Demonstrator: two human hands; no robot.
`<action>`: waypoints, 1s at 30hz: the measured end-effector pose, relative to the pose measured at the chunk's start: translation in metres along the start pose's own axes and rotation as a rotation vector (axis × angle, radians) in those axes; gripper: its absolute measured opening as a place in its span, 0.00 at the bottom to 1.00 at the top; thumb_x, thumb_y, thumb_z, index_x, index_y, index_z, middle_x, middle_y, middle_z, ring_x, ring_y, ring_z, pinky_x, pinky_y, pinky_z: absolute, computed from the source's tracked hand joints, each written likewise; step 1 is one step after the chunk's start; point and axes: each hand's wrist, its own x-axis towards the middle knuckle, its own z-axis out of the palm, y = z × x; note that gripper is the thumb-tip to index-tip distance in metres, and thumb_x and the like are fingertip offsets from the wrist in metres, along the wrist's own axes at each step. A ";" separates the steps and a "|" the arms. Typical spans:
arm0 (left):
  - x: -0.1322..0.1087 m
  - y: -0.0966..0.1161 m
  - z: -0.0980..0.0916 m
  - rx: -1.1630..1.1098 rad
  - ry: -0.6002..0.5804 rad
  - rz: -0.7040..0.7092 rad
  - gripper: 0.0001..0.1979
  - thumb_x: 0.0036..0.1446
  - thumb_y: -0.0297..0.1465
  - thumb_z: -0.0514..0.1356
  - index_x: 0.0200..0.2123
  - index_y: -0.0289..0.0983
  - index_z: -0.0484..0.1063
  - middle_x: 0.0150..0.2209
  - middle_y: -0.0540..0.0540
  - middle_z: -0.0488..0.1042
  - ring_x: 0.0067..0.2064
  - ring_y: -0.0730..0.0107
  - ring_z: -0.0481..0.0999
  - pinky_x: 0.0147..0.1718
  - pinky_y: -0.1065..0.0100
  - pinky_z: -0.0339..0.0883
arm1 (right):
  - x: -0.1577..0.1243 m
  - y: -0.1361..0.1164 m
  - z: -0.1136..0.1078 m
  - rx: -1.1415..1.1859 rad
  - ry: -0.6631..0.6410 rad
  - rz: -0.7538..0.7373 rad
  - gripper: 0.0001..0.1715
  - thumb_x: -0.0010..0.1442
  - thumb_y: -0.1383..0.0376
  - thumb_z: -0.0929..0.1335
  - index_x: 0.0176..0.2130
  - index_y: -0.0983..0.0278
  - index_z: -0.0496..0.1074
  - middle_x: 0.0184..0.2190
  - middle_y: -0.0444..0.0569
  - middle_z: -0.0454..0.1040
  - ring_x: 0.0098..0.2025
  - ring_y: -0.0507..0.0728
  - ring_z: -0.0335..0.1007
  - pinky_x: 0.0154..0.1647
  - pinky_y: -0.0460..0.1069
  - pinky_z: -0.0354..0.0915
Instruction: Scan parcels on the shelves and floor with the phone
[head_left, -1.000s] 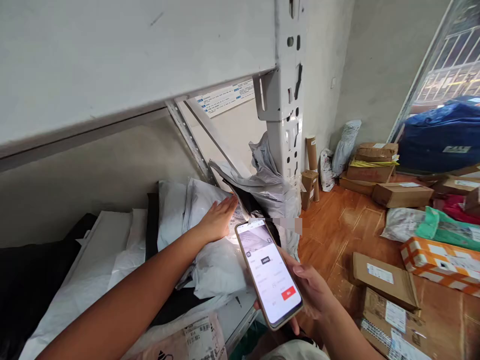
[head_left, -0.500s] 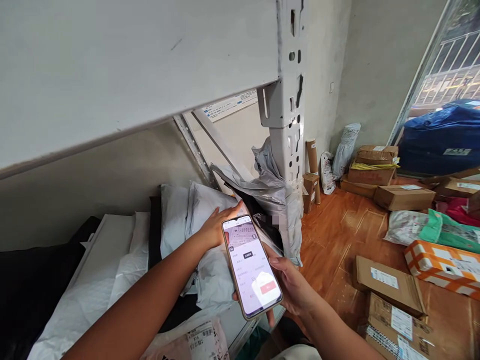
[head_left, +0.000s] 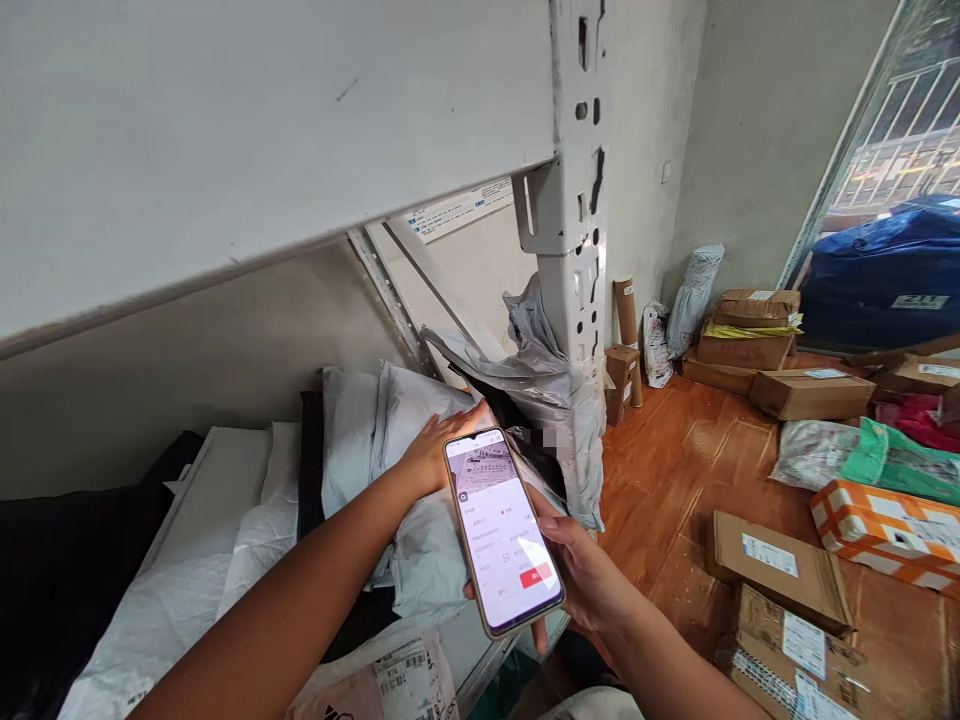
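My right hand (head_left: 581, 560) is closed around a smartphone (head_left: 504, 545), thumb along its right edge. Its lit screen has a camera picture of a printed label at the top, lines of text below, and a red button near the bottom. Beyond the phone, my left hand (head_left: 429, 455) reaches in among the mailing bags with its visible fingers stretched out. It rests against a white mailing bag (head_left: 397, 410), and the phone hides part of the hand. To the right of its fingertips, a torn-looking grey plastic mailing bag (head_left: 581, 430) leans against the shelf post.
A white shelf panel (head_left: 270, 130) and slotted metal post (head_left: 581, 210) stand close in front. More white bags (head_left: 199, 530) and a black bag (head_left: 67, 580) line the shelf. On the wooden floor (head_left: 652, 480) lie cardboard boxes (head_left: 780, 565), an orange-taped box (head_left: 892, 530) and a blue bundle (head_left: 885, 270).
On the phone screen, a small dark pop-up message has gone, and the red button and text look brighter. Both hands stay nearly in place.
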 end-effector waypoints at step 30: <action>0.001 0.000 0.004 0.033 -0.043 -0.021 0.46 0.58 0.53 0.50 0.69 0.43 0.28 0.69 0.43 0.49 0.69 0.59 0.48 0.66 0.45 0.32 | -0.015 0.000 -0.003 -0.177 0.012 0.040 0.58 0.46 0.74 0.67 0.66 0.59 0.33 0.38 0.51 0.79 0.36 0.63 0.79 0.20 0.46 0.73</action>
